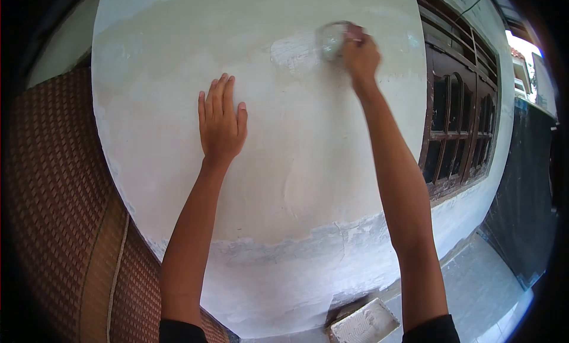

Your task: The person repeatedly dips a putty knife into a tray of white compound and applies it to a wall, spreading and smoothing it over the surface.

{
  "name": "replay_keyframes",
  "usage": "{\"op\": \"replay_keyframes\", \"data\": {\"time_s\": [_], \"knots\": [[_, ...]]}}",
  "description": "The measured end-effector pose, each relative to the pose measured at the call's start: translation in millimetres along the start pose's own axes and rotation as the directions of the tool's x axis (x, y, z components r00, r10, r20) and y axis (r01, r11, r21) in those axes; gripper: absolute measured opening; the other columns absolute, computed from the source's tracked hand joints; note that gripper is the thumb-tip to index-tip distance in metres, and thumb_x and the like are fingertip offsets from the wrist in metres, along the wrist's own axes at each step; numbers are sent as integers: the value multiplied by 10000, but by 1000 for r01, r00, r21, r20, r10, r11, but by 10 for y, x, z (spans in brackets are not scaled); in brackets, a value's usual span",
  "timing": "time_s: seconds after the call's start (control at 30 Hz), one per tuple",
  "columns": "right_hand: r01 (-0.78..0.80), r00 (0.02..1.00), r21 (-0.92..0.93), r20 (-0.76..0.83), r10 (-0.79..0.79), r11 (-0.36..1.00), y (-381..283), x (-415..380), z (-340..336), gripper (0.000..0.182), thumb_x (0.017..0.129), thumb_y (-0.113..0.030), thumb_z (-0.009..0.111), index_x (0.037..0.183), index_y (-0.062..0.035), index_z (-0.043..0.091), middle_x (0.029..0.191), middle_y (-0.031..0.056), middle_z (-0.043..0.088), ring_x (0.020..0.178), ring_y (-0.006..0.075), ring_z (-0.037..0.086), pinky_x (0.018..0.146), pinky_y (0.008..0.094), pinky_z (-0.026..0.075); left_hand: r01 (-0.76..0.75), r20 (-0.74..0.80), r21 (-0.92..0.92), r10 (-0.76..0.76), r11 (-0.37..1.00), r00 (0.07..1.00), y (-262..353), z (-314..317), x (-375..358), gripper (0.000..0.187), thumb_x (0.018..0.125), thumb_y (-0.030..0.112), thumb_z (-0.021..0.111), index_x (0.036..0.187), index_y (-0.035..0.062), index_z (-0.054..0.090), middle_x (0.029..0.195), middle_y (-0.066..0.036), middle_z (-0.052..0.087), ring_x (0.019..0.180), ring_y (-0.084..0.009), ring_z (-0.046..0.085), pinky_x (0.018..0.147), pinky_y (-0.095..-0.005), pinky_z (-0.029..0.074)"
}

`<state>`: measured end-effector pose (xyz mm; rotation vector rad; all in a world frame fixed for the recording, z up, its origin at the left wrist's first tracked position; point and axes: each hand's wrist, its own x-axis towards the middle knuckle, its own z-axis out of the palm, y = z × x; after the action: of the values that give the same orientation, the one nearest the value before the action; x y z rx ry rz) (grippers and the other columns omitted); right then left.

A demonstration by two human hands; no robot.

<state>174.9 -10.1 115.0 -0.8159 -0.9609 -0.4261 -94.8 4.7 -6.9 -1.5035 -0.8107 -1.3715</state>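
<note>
The right hand (360,57) is closed around a blurred tool (333,42) with a reddish-brown grip and a pale, rounded face, seemingly against the upper part of the off-white plastered wall (267,183), just right of a rough, bright-white patch (293,53). Flat, even pressure and strokes overlapping the patch's edges would probably leave the fewest ridges. The left hand (222,126), fingers extended and thumb apart, holds nothing and appears palm-flat on the wall, lower and leftward, a sensible brace if clear of the strokes.
</note>
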Motion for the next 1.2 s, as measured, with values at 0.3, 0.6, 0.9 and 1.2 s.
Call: {"op": "replay_keyframes", "data": {"time_s": [0.3, 0.6, 0.9, 1.2], "knots": [[170, 942, 50, 285, -178, 984, -86, -357, 20, 375, 880, -301, 617, 1028, 42, 634, 926, 248, 678, 895, 411, 651, 844, 431, 499, 1, 4, 14, -1, 1000, 1000, -8, -1, 5, 520, 971, 164, 462, 1471, 74, 349, 1500, -82, 373, 1412, -276, 319, 1183, -499, 193], [1, 992, 217, 125, -29, 976, 189, -274, -211, 299, 915, -266, 610, 1009, 15, 648, 911, 160, 697, 846, 302, 670, 779, 385, 504, 13, -6, 13, -13, 1000, 1000, 47, -9, 13, 513, 966, 154, 462, 1464, 74, 364, 1504, -82, 373, 1413, -275, 314, 1184, -499, 188], [-362, 898, 240, -169, 406, 901, 793, 168, -730, 352, 914, -275, 634, 1097, 26, 646, 1009, 157, 688, 907, 229, 662, 793, 365, 519, 12, -51, 44, -9, 999, 999, 57, 15, 12, 512, 964, 184, 485, 1456, 81, 389, 1482, -75, 414, 1400, -265, 349, 1183, -491, 210], [-40, 999, 78, 24, 38, 996, 872, 42, -539, 323, 913, -263, 652, 1085, 10, 644, 945, 114, 671, 838, 193, 620, 779, 332, 492, 0, -11, 57, 1, 998, 1000, 21, -18, 17, 509, 970, 181, 481, 1458, 79, 380, 1488, -71, 405, 1403, -267, 344, 1182, -491, 204]]}}
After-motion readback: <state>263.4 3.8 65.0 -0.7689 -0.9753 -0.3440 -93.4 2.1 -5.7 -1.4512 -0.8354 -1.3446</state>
